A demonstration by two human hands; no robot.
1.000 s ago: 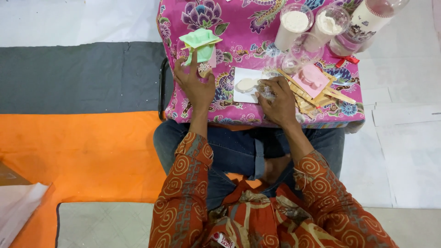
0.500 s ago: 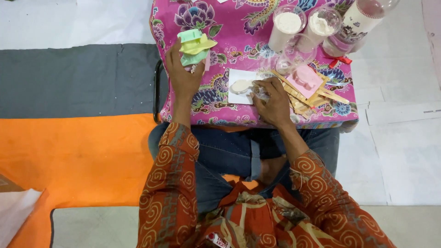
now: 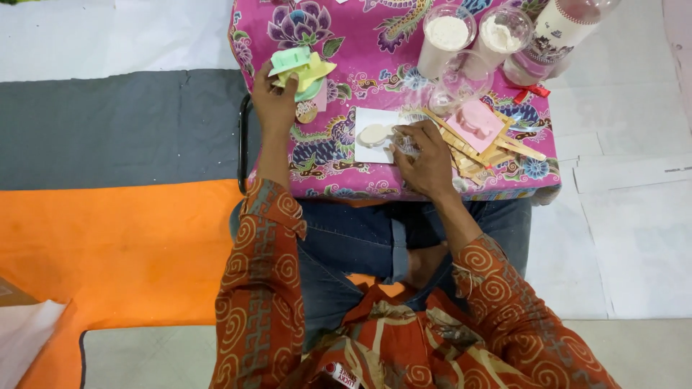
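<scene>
1. The left hand (image 3: 274, 101) sits in the upper middle of the frame, left of centre, fingers curled around a small stack of pastel moulds (image 3: 301, 68) in green and yellow, which it grips at the lower edge
2. Just below those moulds lies a small round tan disc (image 3: 307, 112), close to the left thumb
3. The right hand (image 3: 425, 155) rests near the centre of the frame, fingers bent and closed on a small clear object (image 3: 405, 142); what that object is cannot be told
4. Touching the right fingertips on their left side is a white card (image 3: 371, 119) carrying a pale oval lump (image 3: 375, 135)
5. Right of the right hand lies a heap of wooden sticks (image 3: 468, 148) with a pink mould (image 3: 476, 122) on top
6. Along the top of the frame stand two clear cups of white powder (image 3: 447, 32), an empty clear cup (image 3: 461, 79) below them and a bottle (image 3: 559, 32) at the upper right
7. Everything stands on a small table covered in pink floral cloth (image 3: 360, 43), above the person's jeans-clad lap
</scene>
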